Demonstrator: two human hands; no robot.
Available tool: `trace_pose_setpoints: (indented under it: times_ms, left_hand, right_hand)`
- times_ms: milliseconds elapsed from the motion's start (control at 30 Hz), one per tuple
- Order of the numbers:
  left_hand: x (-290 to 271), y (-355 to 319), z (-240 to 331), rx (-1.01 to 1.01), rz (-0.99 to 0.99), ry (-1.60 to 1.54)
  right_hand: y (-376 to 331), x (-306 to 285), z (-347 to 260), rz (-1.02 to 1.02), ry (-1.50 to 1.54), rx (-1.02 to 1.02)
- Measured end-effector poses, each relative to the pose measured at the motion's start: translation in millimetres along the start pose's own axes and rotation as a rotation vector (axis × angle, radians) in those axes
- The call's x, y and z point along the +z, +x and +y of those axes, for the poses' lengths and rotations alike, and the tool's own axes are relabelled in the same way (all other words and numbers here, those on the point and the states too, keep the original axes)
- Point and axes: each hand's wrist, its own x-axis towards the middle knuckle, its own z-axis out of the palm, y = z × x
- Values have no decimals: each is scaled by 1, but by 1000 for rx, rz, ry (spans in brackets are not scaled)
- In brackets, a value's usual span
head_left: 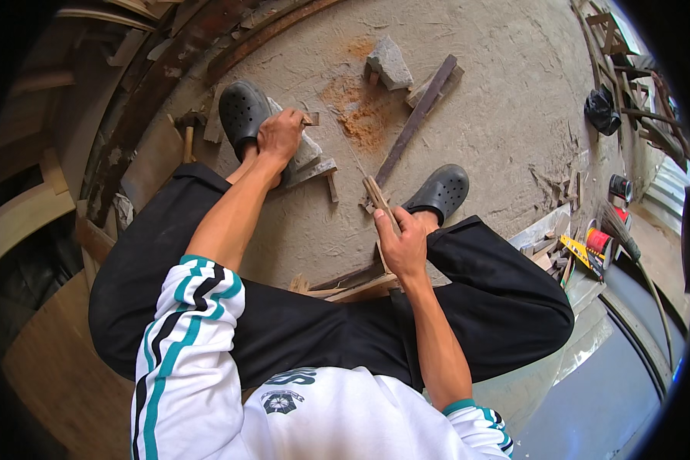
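My left hand (281, 136) is closed beside my left clog (244, 113), gripping a small wooden piece (311, 119) whose end sticks out past the fingers. Below it are a pale stone block (307, 149) and a short wooden offcut (313, 172). My right hand (399, 244) is wrapped around the wooden handle of a hand saw (376, 195). The saw's thin blade shows almost edge-on, pointing up and left toward orange sawdust (360, 126). Beside the blade a long dark bar (415, 123) lies slanted, its far end over a wood scrap (445, 86). My right clog (441, 192) is near the right hand.
A grey concrete chunk (391, 63) rests beyond the sawdust. At left, a hammer (189, 142) leans near stacked boards. Wood scraps, cans (599, 241), a yellow-and-black item (583, 255) and a brush (619, 231) crowd the right side, with a black plastic bag (602, 111) farther off.
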Motion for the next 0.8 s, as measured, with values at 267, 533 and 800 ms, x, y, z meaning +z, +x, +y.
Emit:
trace_pose_setpoints:
  times_ms: [267, 533, 800]
  left_hand:
    - [-23, 10, 21, -184, -90, -127]
    - [-12, 25, -2, -319, -237, -169]
    - [-22, 19, 31, -296, -274, 90]
  right_hand:
    - [1, -4, 6, 20, 17, 16]
    - [3, -7, -2, 30, 39, 4]
    - [1, -10, 5, 31, 41, 30]
